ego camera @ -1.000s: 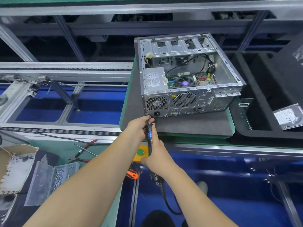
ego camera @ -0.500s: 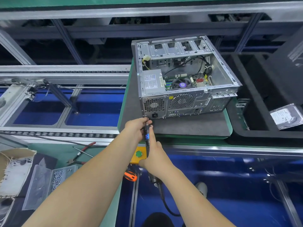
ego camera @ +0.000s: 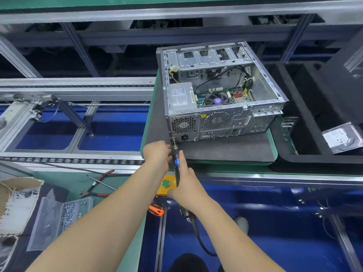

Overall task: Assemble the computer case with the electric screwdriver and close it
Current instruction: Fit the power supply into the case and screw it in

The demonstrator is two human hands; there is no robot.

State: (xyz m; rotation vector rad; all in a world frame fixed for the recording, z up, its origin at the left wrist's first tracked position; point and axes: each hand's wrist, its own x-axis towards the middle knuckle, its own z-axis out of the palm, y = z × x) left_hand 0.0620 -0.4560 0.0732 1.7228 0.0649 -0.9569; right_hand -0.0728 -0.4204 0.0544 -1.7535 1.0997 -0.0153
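Little has changed over the last second: right hand (ego camera: 186, 185) still grips the electric screwdriver (ego camera: 177, 167), its tip at the computer case (ego camera: 220, 122) lower rear corner; left hand (ego camera: 157, 152) fingers pinch near the tip. Fastening evidently continues; case remains open.

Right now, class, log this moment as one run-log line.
step: driving screw | right hand: holds electric screwdriver | left hand: steadies tip | target: computer case rear lower-left corner | case: open

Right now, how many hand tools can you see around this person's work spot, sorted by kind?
Electric screwdriver, held at the computer case: 1
Red-handled pliers: 1
Orange-handled tool, kind unclear: 1
Thin metal rod or driver across the pliers: 1
Total: 4
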